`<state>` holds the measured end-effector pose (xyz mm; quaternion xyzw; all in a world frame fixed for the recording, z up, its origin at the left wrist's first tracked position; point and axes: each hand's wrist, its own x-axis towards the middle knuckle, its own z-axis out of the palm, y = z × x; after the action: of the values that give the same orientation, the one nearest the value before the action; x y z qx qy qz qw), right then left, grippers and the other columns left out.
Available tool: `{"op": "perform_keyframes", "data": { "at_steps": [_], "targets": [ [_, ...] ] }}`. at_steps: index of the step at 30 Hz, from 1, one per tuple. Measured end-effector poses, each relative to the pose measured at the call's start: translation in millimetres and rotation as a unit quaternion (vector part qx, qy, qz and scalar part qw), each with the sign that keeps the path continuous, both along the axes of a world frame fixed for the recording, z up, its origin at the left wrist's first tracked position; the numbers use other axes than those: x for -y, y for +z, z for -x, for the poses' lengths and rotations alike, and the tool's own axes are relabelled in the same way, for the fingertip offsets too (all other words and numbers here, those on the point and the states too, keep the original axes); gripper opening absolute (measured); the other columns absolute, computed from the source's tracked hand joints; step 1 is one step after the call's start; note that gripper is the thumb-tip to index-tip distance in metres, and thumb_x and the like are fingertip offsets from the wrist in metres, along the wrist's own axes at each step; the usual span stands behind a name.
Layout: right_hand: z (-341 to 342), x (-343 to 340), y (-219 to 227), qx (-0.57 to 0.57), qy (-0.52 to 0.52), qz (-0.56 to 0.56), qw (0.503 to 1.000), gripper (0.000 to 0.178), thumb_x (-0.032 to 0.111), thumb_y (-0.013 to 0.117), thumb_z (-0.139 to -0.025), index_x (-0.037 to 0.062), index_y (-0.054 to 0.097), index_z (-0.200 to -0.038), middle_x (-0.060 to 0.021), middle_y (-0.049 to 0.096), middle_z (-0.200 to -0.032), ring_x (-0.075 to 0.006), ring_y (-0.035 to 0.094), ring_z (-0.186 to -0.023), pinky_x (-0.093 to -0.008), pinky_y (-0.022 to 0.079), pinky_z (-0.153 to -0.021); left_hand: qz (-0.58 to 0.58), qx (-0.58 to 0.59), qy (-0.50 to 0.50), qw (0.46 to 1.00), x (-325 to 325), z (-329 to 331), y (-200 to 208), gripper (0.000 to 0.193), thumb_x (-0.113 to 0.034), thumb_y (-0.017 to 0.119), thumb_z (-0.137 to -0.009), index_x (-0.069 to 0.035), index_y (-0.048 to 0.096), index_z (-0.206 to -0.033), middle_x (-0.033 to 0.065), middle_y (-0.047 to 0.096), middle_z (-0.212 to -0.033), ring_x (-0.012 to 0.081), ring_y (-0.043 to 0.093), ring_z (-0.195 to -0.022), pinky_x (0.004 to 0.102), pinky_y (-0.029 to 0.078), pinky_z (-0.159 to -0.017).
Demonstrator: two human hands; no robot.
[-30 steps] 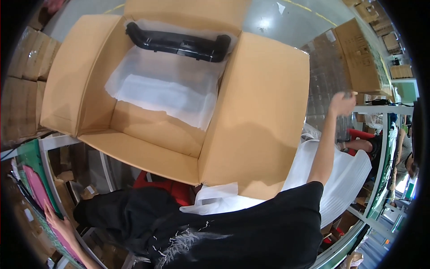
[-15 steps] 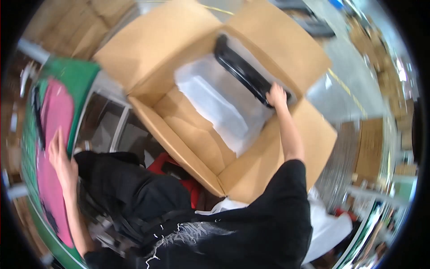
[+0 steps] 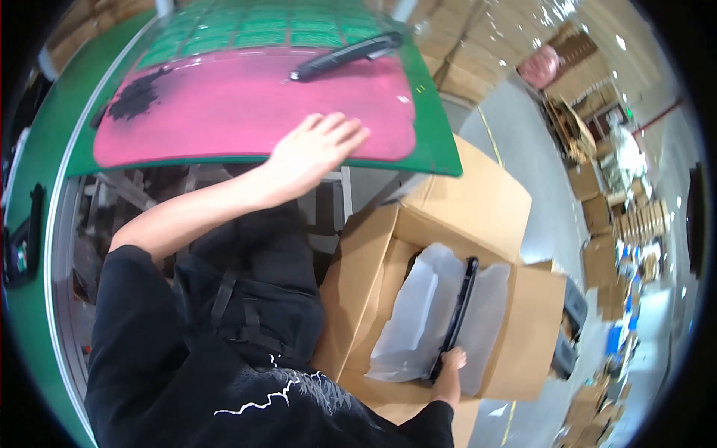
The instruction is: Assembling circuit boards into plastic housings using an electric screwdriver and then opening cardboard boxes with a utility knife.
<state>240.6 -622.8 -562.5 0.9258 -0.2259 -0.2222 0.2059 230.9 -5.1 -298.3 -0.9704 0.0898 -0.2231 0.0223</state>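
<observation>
My left hand [image 3: 317, 149] lies over the near edge of a pink mat [image 3: 246, 112], fingers stretched out, holding nothing. Beyond the fingers, a long black object with a narrow tip [image 3: 347, 56] rests on the mat; its exact kind is unclear. Down to the right, my right hand [image 3: 453, 360] reaches into an open cardboard box [image 3: 358, 276] and is closed around the near end of a long, glossy black plastic part [image 3: 464, 299]. That part sits over translucent white wrapping sheet [image 3: 418, 306] inside the box. My right fingertips are partly hidden.
The mat covers part of a green worktable [image 3: 437, 142], and a black patch [image 3: 136, 95] marks its left side. Another black part [image 3: 28, 239] lies on the green surface at far left. Beyond the box, dark parts [image 3: 571, 313] are on the grey floor, near stacked cartons [image 3: 601, 269].
The view has swung left, bringing the table in front and the box to the lower right. My right hand keeps hold of the black part, which now shows a narrower side.
</observation>
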Motion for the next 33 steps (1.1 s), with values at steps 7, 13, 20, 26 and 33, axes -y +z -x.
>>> {"op": "perform_keyframes", "data": {
  "at_steps": [7,13,20,26,33],
  "targets": [
    [30,15,-17,0.035,0.131,-0.024,0.99,0.022,0.015,0.061,-0.077,-0.0006,0.067,-0.092,-0.0175,0.068,-0.091,-0.0272,0.068,-0.087,-0.0359,0.055,-0.073,-0.032,0.087,-0.03,0.995,1,-11,-15,0.059,-0.013,0.059,-0.074,-0.004,0.044,-0.13,0.0092,0.049,-0.128,0.024,0.047,-0.116,0.0355,0.04,-0.092],
    [70,-62,104,0.081,-0.111,-0.491,0.86,0.02,0.011,0.053,-0.079,-0.0076,0.059,-0.074,-0.0094,0.052,-0.049,-0.0176,0.049,-0.034,-0.0299,0.038,-0.034,0.078,0.105,-0.107,0.986,-2,2,-5,0.053,-0.013,0.061,-0.071,-0.002,0.048,-0.122,0.0113,0.049,-0.121,0.0255,0.047,-0.113,0.0373,0.041,-0.091],
    [86,-277,205,0.485,-0.041,-0.722,0.491,0.025,0.006,0.046,-0.085,-0.003,0.052,-0.108,-0.0092,0.059,-0.092,-0.0112,0.05,-0.049,-0.0266,0.044,-0.045,0.481,-0.138,-0.29,0.815,27,41,17,0.066,-0.03,0.057,-0.088,0.004,0.025,-0.135,0.0265,0.044,-0.121,0.0377,0.049,-0.109,0.0426,0.039,-0.094],
    [98,-450,270,0.167,-0.032,-0.888,0.426,0.02,0.008,0.055,-0.089,-0.0043,0.048,-0.104,-0.0108,0.058,-0.079,-0.0143,0.051,-0.047,-0.0326,0.052,-0.049,0.33,-0.066,-0.232,0.913,-66,27,60,0.042,-0.015,0.062,-0.081,0.001,0.05,-0.118,0.0186,0.056,-0.102,0.0347,0.054,-0.098,0.0407,0.045,-0.085],
    [60,-528,301,-0.248,-0.007,-0.834,0.493,0.023,0.008,0.049,-0.094,-0.0068,0.05,-0.111,-0.0134,0.063,-0.087,-0.0101,0.055,-0.053,-0.0251,0.05,-0.055,0.279,-0.103,-0.081,0.951,-184,58,57,0.017,-0.004,0.061,-0.076,0.002,0.056,-0.092,0.0144,0.054,-0.09,0.0336,0.054,-0.089,0.0423,0.045,-0.077]
  ]
}}
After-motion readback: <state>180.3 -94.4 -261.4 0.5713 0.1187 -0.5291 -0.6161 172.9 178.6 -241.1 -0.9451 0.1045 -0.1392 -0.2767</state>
